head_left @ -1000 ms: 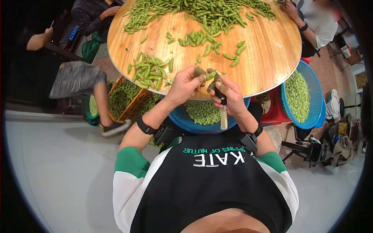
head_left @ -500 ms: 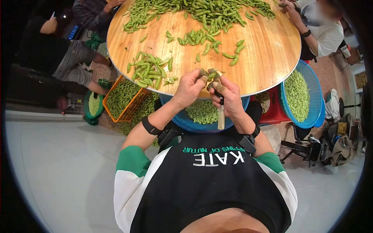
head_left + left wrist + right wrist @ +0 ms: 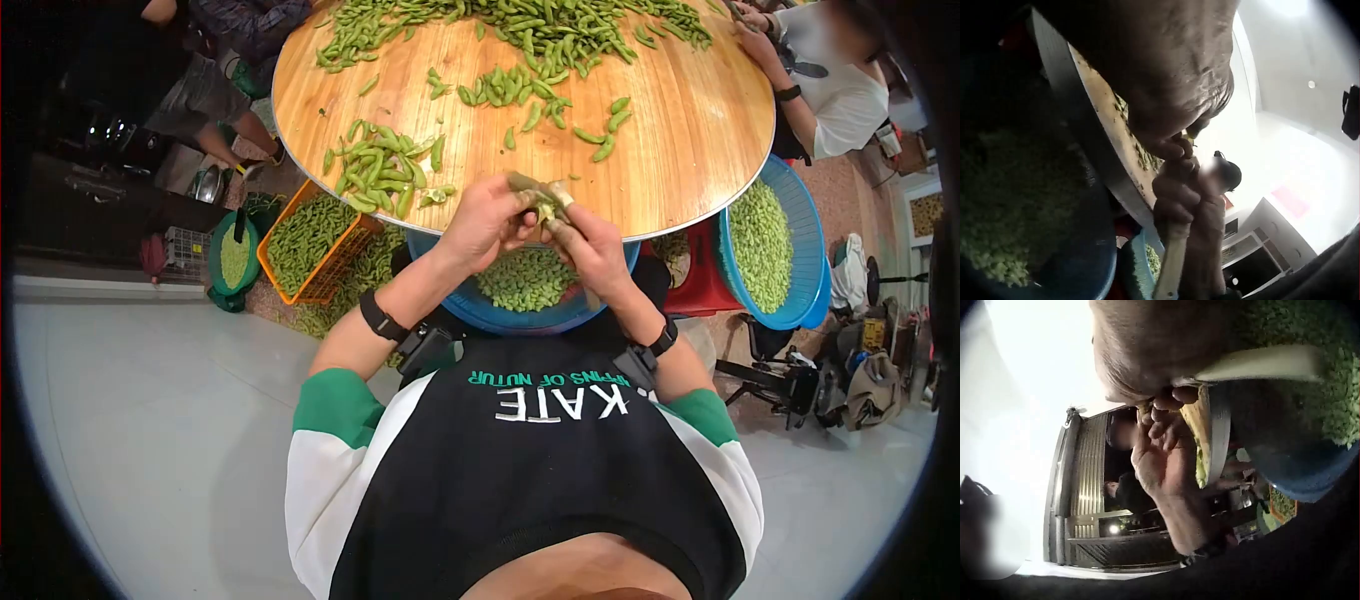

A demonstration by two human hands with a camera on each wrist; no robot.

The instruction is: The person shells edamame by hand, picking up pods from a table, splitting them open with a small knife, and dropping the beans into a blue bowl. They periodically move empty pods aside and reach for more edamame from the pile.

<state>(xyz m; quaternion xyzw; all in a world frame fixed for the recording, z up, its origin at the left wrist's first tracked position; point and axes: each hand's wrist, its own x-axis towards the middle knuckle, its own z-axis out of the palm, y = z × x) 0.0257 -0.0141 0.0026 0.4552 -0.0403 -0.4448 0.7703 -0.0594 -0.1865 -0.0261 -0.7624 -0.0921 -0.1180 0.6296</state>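
In the head view, my left hand point(image 3: 482, 228) and right hand point(image 3: 598, 256) meet over the near edge of the round wooden table point(image 3: 690, 150). A green pod point(image 3: 545, 208) lies between their fingertips, partly covered. The left hand pinches it with curled fingers. The right hand's fingers curl round a tool whose pale handle point(image 3: 1174, 265) sticks out below that hand in the left wrist view. The same handle point(image 3: 1260, 364) points sideways in the right wrist view, where the left hand point(image 3: 1169, 465) has its fingers bent. The fingers hide the tool's other end.
Below the hands, a blue basin point(image 3: 480, 312) holds shelled beans. A pod pile point(image 3: 385, 175) lies left on the table, with a large heap point(image 3: 530, 30) at its far side. An orange crate point(image 3: 290, 295) stands left, another blue basin point(image 3: 810, 230) right. People are around the table.
The hands have shifted slightly, and the tool's pale handle, plain below the right hand before, is mostly hidden in the head view. The walking person at the left has moved farther off.
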